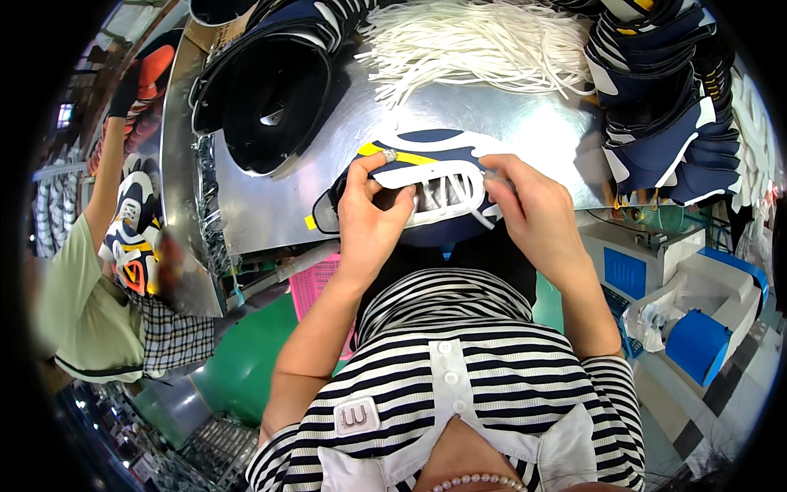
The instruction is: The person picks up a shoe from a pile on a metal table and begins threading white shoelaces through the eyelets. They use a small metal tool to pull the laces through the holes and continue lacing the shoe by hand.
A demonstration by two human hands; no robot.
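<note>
A navy, white and yellow shoe upper point(447, 141) lies on its side at the near edge of the metal table, in front of my body. White shoelace point(437, 193) crosses its opening in several strands, and a short end sticks out near my right thumb. My left hand point(369, 215) is closed on the upper's left part, fingers over the yellow stripe and thumb at the opening. At the upper's right end, my right hand point(534, 209) curls its thumb and forefinger at the edge beside the lace. Its other fingers are partly hidden.
A heap of white laces point(484, 45) lies at the table's far side. Dark uppers point(279, 98) are piled at the left, and stacked navy uppers point(656, 139) stand at the right. A pink basket point(316, 283) is below the table. Another person point(98, 287) works at the left near finished-looking shoes.
</note>
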